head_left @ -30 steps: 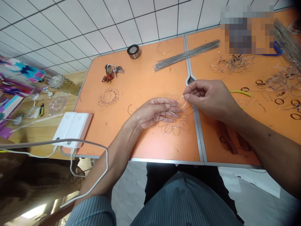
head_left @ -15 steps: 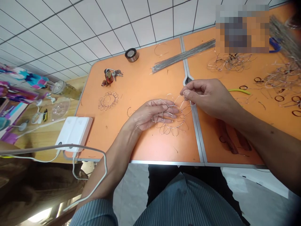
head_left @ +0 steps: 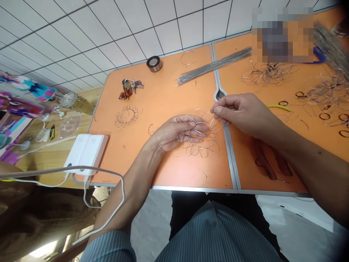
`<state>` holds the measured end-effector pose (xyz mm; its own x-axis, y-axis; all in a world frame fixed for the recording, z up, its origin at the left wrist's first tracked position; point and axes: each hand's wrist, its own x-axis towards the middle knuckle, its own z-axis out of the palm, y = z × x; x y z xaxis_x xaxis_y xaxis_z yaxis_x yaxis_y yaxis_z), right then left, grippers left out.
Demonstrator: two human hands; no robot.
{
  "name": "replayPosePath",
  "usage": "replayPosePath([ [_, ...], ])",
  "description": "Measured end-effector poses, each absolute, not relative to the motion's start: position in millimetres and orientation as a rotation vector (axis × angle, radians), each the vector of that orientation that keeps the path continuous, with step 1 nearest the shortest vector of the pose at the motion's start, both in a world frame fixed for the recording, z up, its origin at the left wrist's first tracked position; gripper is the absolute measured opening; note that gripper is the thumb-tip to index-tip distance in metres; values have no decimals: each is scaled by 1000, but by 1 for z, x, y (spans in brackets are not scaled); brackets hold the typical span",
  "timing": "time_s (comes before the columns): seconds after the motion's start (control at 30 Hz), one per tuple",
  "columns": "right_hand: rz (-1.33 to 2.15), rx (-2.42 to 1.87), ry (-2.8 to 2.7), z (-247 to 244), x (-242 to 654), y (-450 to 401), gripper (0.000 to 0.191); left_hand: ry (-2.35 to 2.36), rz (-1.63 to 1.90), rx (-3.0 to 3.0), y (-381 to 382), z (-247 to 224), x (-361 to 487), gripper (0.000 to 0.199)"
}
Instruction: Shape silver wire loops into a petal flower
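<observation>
A thin wire ring with petal-like loops (head_left: pixel 201 148) is held a little above the orange table. My left hand (head_left: pixel 180 133) grips its left part between thumb and fingers, the other fingers spread behind the wire. At the ring's upper right, my right hand (head_left: pixel 234 109) pinches one wire loop between thumb and forefinger. Flat on the table to the left lies a second looped wire ring (head_left: pixel 126 116). Partly under my right forearm are dark red handles (head_left: pixel 265 160) of a tool whose head is hidden.
A bundle of straight wires (head_left: pixel 212 66) lies at the back, near a roll of tape (head_left: pixel 154 63) and a bunch of keys (head_left: pixel 131 88). Tangled wire (head_left: pixel 268 74) spreads at the right. A white power bank (head_left: pixel 86 154) with cables sits at the left edge. A metal seam (head_left: pixel 231 163) divides the orange table (head_left: pixel 174 174).
Both hands keep their grip on the wire ring and have barely moved. The whole view has shifted slightly.
</observation>
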<state>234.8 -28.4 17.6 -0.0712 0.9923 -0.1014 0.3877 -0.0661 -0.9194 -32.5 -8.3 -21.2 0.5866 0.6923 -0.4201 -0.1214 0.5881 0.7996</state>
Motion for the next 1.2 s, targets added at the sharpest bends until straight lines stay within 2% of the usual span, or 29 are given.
replayPosePath([
  [0.27, 1256, -1483, -1441, 13, 241, -28, 19, 804, 551, 806, -9, -21, -32, 15],
  [0.5, 1249, -1533, -1414, 18, 239, -30, 13, 805, 557, 801, -9, -20, -32, 13],
  [1.2, 1272, -1538, -1396, 16, 239, -29, 16, 824, 553, 806, -10, -20, -32, 15],
])
